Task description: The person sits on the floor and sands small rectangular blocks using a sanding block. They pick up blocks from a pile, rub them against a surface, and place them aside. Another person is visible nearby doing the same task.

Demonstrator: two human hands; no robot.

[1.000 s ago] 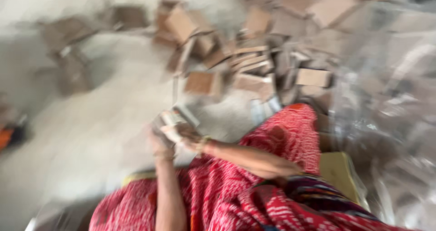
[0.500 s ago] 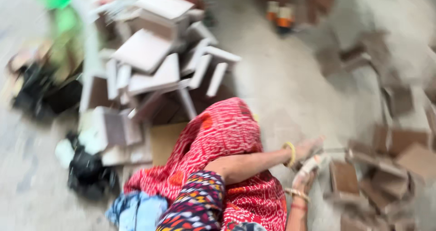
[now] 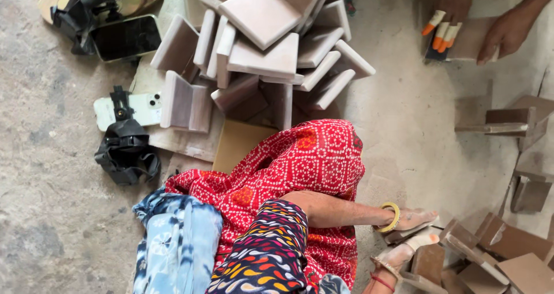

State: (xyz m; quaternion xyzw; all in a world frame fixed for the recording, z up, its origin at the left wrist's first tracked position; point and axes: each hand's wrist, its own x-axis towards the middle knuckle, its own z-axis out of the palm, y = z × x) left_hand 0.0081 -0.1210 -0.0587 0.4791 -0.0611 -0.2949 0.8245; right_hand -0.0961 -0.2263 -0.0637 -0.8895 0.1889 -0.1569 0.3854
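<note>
You sit on the grey concrete floor point(image 3: 52, 224) with your knee under a red dotted cloth point(image 3: 300, 167), and beyond it rises the big heap of pale square stone-like tiles point(image 3: 271, 45), stacked and leaning every way. Your work is at the lower right, in the smaller scatter of brown flat square tiles point(image 3: 508, 253) lying on the floor beside your leg. These look stiff, dense and fairly heavy for their size, dusty more than slippery, and likely to chip at a corner if dropped; take one by two opposite edges, thumb on one and fingers on the other, rather than by a corner. Your left hand point(image 3: 412, 218), with the yellow bangle point(image 3: 391, 216) at its wrist, reaches out straight across the knee, palm down and fingers stretched flat, resting on the edge of a tile without closing on it. Your right hand point(image 3: 404, 255) lies just beneath, fingers extended along a tile's edge; whether it grips I cannot tell. At the top right another person's hands point(image 3: 479, 22), with orange-and-white taped fingertips, hold a tile of their own.
</note>
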